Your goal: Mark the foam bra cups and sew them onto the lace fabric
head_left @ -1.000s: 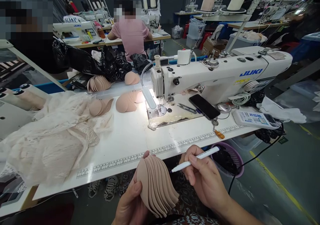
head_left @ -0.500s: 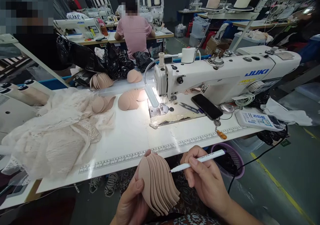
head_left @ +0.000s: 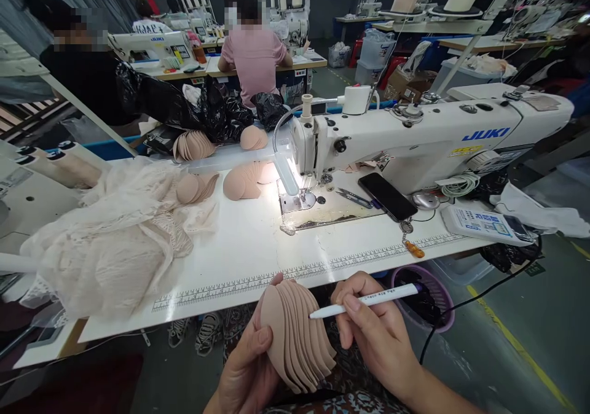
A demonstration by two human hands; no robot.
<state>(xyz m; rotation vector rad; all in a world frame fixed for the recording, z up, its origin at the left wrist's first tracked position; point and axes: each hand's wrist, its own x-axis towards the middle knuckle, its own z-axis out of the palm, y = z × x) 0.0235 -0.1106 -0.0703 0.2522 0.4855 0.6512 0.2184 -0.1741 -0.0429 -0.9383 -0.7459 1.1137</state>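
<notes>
My left hand (head_left: 251, 355) is closed around a fanned stack of beige bra cup pads (head_left: 299, 334), held over my lap in front of the table edge. Several layers overlap, their curved edges facing right. In my right hand (head_left: 375, 334) is a white marker pen (head_left: 369, 300), gripped between thumb and fingers. Its tip points left and meets the edges of the stack, near the upper right side. More beige pads (head_left: 242, 180) lie fanned on the white table (head_left: 230, 248), left of the sewing machine needle area.
A white sewing machine (head_left: 415, 131) occupies the table's right half, with a black phone (head_left: 387, 196), thread snips (head_left: 354, 198) and a white box (head_left: 488, 223) by it. Cream lace fabric (head_left: 106, 242) is heaped at left. A purple basket (head_left: 424, 297) stands below. Co-workers sit beyond.
The pen tip has moved left onto the edges of the pad stack. The whole scene has shifted slightly right in view. Both hands keep their hold.
</notes>
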